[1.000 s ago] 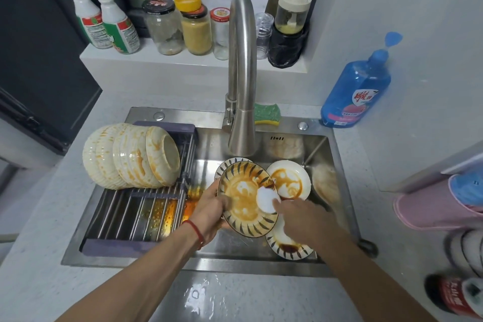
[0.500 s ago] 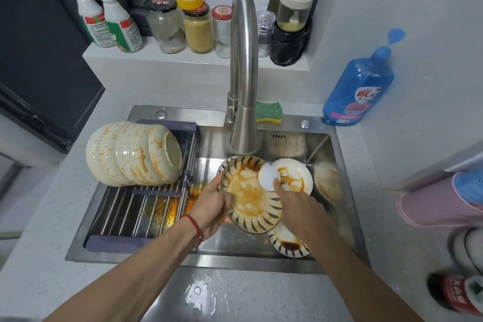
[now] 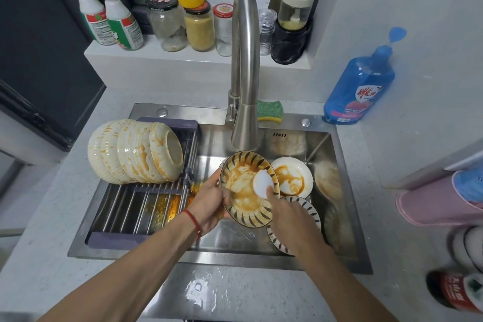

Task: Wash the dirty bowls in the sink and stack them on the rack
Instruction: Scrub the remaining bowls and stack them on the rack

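You have one view only, from your head, looking forward and steeply down into the sink (image 3: 339, 191) from close above its front edge. It faces the back wall, with the faucet (image 3: 244, 65) centred and the counter (image 3: 52, 217) spreading to both sides.

My right hand (image 3: 288, 213) covers near part of striped plate (image 3: 312, 213) and bottom edge of white sponge (image 3: 263, 183). My left palm (image 3: 209, 202) hides held bowl's (image 3: 245, 187) left rim. Faucet (image 3: 244, 70) blocks jar (image 3: 223, 29) behind. Spray bottle (image 3: 87, 12) top cut off by frame. Red can (image 3: 456, 293) at right edge blurred, label unreadable.
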`<state>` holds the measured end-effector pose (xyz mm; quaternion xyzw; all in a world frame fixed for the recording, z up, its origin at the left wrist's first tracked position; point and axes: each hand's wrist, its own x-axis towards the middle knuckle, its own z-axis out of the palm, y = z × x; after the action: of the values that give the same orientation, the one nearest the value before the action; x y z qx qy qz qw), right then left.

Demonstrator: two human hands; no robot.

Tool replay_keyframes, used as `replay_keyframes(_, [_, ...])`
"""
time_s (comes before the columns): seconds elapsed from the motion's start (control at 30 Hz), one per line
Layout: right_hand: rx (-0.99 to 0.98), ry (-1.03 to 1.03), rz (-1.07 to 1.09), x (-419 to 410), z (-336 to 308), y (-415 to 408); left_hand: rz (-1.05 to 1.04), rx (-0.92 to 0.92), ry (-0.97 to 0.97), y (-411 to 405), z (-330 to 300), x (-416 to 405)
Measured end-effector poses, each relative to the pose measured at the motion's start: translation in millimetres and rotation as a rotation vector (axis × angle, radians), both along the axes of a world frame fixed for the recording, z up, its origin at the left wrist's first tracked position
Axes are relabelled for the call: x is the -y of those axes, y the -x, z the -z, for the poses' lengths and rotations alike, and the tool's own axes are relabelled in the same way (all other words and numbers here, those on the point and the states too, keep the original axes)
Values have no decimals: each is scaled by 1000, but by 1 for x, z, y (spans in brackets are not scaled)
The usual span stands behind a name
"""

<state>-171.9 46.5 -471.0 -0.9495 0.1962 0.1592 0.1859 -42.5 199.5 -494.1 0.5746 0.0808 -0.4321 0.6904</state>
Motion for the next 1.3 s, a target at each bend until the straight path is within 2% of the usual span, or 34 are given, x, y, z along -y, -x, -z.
replay_keyframes(0.1, [21, -111, -64, -23, -8, 11, 1, 20, -21, -5, 3, -1])
replay_keyframes(0.23, [32, -37, 35, -4, 4, 10, -8, 30, 3, -6, -1, 0])
replay_keyframes(0.33, [22, -144, -20, -25, -3, 17, -15, 41, -3, -9, 1, 0])
replay_keyframes(0.43, [-3, -18, 12, -5, 1, 13, -13, 45, 9, -8, 2, 0])
replay_keyframes(0.6, [-61, -151, -55, -23, -3, 26, 24, 65, -17, -7, 5, -1])
replay_keyframes(0.73, [-126, -36, -7, -7, 5, 24, 44, 69, -50, -4, 8, -1])
replay_keyframes(0.83, [-111, -100, -49, -23, -3, 32, 20, 45, -19, -3, 4, 0])
replay_keyframes(1.0, [-100, 102, 64, 9, 2, -1, 90, -5, 25, 9, 2, 4])
replay_keyframes(1.1, [15, -11, 114, -10, -5, -22, 114, -92, 57, 17, 0, 8])
replay_keyframes(1.2, [59, -103, -9, -26, -17, -25, 69, -201, 153, 11, 5, 2])
replay_keyframes(1.3, [37, -9, -67, -12, -21, -15, 65, -248, 229, 8, 7, -5])
